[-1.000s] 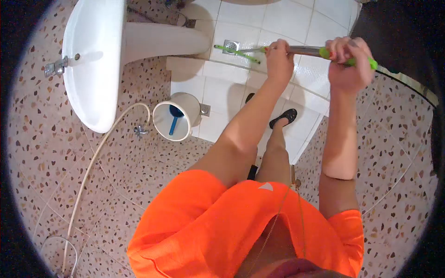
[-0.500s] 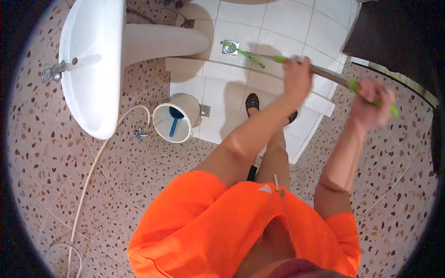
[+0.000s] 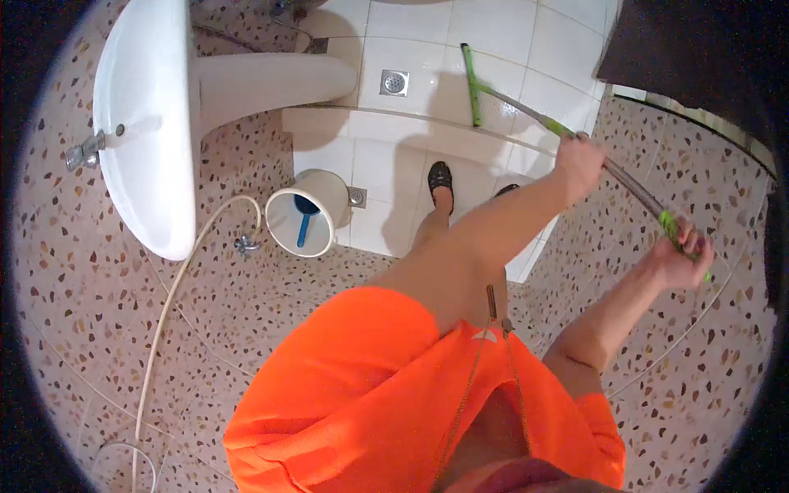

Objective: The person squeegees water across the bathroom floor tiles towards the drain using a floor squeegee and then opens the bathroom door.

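A floor squeegee (image 3: 519,104) with a long metallic handle and green fittings slants across the upper right. Its thin green head (image 3: 472,85) lies over the white tiles, to the right of a square metal floor drain (image 3: 394,83). Around the middle of the handle my left hand (image 3: 580,164) is closed, just behind a green collar. My right hand (image 3: 684,258) grips the green end of the same handle, farther right and nearer my body.
At the left stands a white pedestal sink (image 3: 152,148) with a tap. A white bucket (image 3: 333,197) holds a blue dipper (image 3: 304,230). A pale hose (image 3: 168,308) runs along the speckled wall. A dark doorway (image 3: 694,70) lies at upper right. My sandalled foot (image 3: 440,179) stands on the tiles.
The squeegee head has moved right, away from the floor drain, and turned. Both hands have shifted right and closer to my body, still gripping the handle.
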`<move>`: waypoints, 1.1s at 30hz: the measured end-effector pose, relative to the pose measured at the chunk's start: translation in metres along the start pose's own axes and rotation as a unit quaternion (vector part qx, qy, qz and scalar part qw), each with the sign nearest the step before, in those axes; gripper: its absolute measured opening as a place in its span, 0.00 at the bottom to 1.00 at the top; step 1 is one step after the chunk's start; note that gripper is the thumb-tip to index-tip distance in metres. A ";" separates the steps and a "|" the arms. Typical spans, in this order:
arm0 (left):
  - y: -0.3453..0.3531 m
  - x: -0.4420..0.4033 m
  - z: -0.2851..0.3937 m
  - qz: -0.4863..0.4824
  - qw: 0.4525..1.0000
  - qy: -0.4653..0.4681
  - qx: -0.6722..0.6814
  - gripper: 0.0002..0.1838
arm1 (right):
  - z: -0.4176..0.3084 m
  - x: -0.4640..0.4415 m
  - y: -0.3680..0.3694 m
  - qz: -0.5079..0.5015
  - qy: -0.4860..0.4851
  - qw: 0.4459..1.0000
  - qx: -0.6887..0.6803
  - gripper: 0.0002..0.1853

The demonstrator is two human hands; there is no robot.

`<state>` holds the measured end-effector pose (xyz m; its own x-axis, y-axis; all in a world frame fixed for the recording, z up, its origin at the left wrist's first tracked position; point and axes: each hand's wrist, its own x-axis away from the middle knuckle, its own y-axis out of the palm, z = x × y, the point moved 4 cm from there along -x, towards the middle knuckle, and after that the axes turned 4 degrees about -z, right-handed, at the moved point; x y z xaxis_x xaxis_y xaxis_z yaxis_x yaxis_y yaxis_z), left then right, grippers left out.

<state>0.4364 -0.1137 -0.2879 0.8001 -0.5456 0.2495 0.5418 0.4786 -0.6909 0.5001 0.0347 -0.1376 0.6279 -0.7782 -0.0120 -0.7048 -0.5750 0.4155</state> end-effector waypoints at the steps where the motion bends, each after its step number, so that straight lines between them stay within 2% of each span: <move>1: 0.001 -0.005 -0.008 -0.002 1.000 0.004 -0.002 0.08 | 0.009 -0.002 0.006 0.004 -0.003 1.000 -0.001 0.11; 3: 0.006 -0.017 -0.031 -0.040 0.999 -0.012 -0.020 0.09 | 0.029 -0.001 0.012 0.092 0.015 0.994 0.052 0.10; 6: 0.003 -0.008 -0.056 -0.070 0.995 0.023 -0.062 0.09 | 0.047 0.014 0.009 0.138 0.017 0.989 0.049 0.09; 9: 0.015 0.003 -0.077 -0.085 0.995 -0.022 -0.053 0.09 | 0.062 0.036 0.007 0.188 0.039 0.980 0.041 0.09; 13: 0.019 0.022 -0.107 -0.101 0.990 -0.056 -0.078 0.08 | 0.089 0.064 -0.003 0.198 0.090 0.975 0.033 0.07; 15: 0.016 0.031 -0.111 -0.037 0.988 -0.033 -0.147 0.09 | 0.093 0.073 -0.003 0.170 0.061 0.983 -0.023 0.07; 19: -0.003 0.028 -0.110 -0.095 0.987 -0.070 -0.110 0.09 | 0.086 0.078 0.016 0.143 0.085 0.986 -0.021 0.07; 21: -0.034 0.026 -0.110 -0.063 0.989 -0.108 -0.081 0.06 | 0.078 0.076 0.049 -0.078 0.074 0.993 -0.056 0.07; 22: -0.050 0.026 -0.114 -0.007 0.992 -0.109 -0.063 0.04 | 0.072 0.075 0.069 -0.222 0.056 0.966 -0.119 0.05; 23: -0.067 0.023 -0.121 0.049 0.992 -0.110 -0.045 0.03 | 0.071 0.075 0.081 -0.221 0.057 0.966 -0.118 0.05; 24: -0.083 0.018 -0.131 0.116 0.986 -0.117 -0.023 0.05 | 0.068 0.079 0.103 -0.278 -0.018 0.960 0.011 0.04; 25: -0.094 0.014 -0.144 0.182 0.975 -0.126 -0.001 0.08 | 0.070 0.088 0.123 -0.330 -0.090 0.929 0.140 0.03; 27: -0.105 0.007 -0.182 0.181 0.975 -0.124 -0.036 0.11 | 0.103 0.106 0.145 -0.424 -0.024 0.904 0.047 0.02; 29: -0.094 0.016 -0.201 0.179 0.973 -0.123 -0.072 0.14 | 0.129 0.129 0.134 -0.436 0.014 0.886 0.153 0.05; 31: -0.074 0.033 -0.213 0.207 0.970 -0.122 -0.037 0.14 | 0.124 0.149 0.118 -0.414 0.002 0.890 0.193 0.09; 32: -0.065 0.047 -0.208 0.188 0.976 -0.110 -0.025 0.12 | 0.120 0.159 0.108 -0.407 0.005 0.899 0.159 0.10; 33: -0.059 0.066 -0.196 0.139 0.980 -0.139 -0.026 0.12 | 0.112 0.171 0.094 -0.400 0.013 0.908 0.128 0.10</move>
<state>0.4067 -0.3133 -0.3635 0.9583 -0.1871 0.2159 0.2840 0.5434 -0.7900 0.5046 -0.1809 -0.2028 0.9777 -0.0825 -0.1932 -0.0726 -0.9957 0.0578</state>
